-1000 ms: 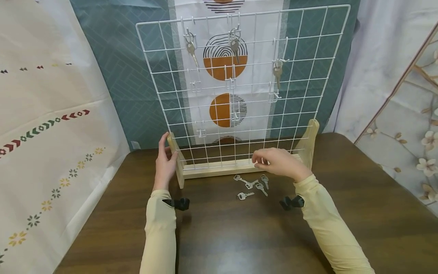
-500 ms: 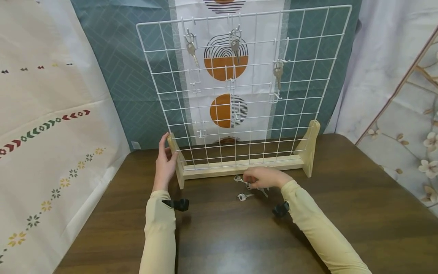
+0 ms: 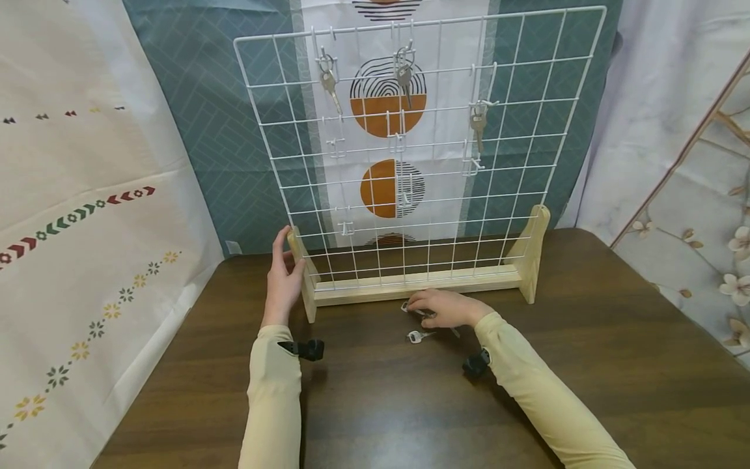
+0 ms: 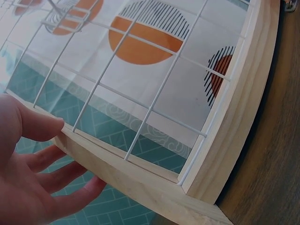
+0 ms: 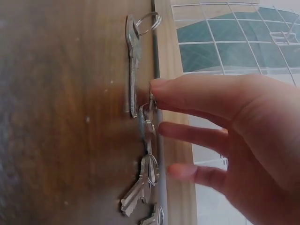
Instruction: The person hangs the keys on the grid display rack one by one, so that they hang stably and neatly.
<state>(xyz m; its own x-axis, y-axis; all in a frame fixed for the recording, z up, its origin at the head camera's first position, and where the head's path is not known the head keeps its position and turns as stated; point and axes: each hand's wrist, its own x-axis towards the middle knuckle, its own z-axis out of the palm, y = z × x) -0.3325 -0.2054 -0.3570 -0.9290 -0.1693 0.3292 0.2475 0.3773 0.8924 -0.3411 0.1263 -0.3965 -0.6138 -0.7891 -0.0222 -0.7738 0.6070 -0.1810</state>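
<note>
My left hand [image 3: 284,281] grips the left wooden upright [image 3: 307,286] of a white wire grid rack [image 3: 436,153]. In the left wrist view its thumb lies on the near side of the wood, with the other fingers behind. My right hand [image 3: 448,308] is low over a small group of keys in front of the rack's base. In the right wrist view a fingertip is right at one key's ring, and the other fingers are spread apart. A loose key with a ring [image 5: 133,56] lies beside it, and several keys [image 5: 143,180] lie below. The hand partly hides the keys in the head view.
Three keys hang on hooks: one at upper left [image 3: 329,81], one at upper middle [image 3: 404,75] and one at right [image 3: 478,122]. Bare hooks [image 3: 346,228] sit lower on the grid. The wooden base bar [image 3: 486,277] runs along the brown table [image 3: 375,404].
My right hand has come down from beside the base bar to the keys, then shifted slightly left over them. The left hand has stayed on the upright.
</note>
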